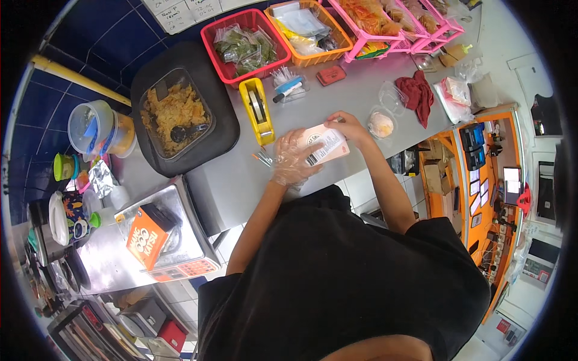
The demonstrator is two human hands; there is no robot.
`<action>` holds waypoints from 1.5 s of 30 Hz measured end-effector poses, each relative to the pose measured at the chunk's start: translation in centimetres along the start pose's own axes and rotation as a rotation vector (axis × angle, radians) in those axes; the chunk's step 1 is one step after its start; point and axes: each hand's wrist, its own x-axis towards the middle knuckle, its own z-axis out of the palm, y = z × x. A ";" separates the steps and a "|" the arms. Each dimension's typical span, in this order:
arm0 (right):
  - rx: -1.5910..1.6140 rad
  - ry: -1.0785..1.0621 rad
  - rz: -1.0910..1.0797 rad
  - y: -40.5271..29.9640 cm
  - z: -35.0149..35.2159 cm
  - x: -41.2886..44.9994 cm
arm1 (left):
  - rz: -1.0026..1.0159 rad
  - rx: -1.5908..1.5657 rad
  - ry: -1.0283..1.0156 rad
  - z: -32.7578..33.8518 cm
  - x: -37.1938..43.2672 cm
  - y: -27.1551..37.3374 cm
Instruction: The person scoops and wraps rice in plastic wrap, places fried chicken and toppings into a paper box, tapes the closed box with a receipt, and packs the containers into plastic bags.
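A small pale pink box (339, 151) with a white printed label lies on the steel counter (361, 97). My left hand (295, 155), in a clear plastic glove, presses on the box's left part and the label. My right hand (347, 127), bare, grips the box's upper right edge. To the right sits an opened clear plastic cup (380, 125) with pale food in it. A yellow tape dispenser (257, 110) stands to the left, with several thin sticks or pens (264, 158) below it.
Food fills a clear tub (176, 119) on a black stand at the left. A red basket (246, 47), an orange basket (309, 34) and pink racks (384, 27) line the back. A dark red cloth (415, 95) lies right. An orange box (149, 237) rests on the metal appliance at lower left.
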 end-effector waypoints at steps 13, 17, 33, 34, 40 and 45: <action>-0.203 -0.060 -0.419 -8.4 10.2 -1.5 | -0.038 0.069 -0.094 1.1 -1.5 -1.2; -0.361 -0.057 -0.243 -8.3 15.8 1.0 | -0.122 0.040 -0.326 1.1 -0.9 -1.1; -0.040 0.063 -0.136 -5.1 19.0 -2.3 | -0.281 -1.356 -0.152 5.0 -2.4 -3.2; -0.031 0.069 -0.124 -4.6 19.0 -1.8 | -0.257 -1.156 -0.204 5.0 -2.5 -3.4; -0.302 0.032 -0.219 -4.8 17.9 0.3 | -0.240 -0.979 -0.251 4.2 -2.1 -2.9; -0.028 -0.217 -0.402 -3.0 7.6 -4.4 | -0.078 0.050 -0.185 0.3 0.0 -0.4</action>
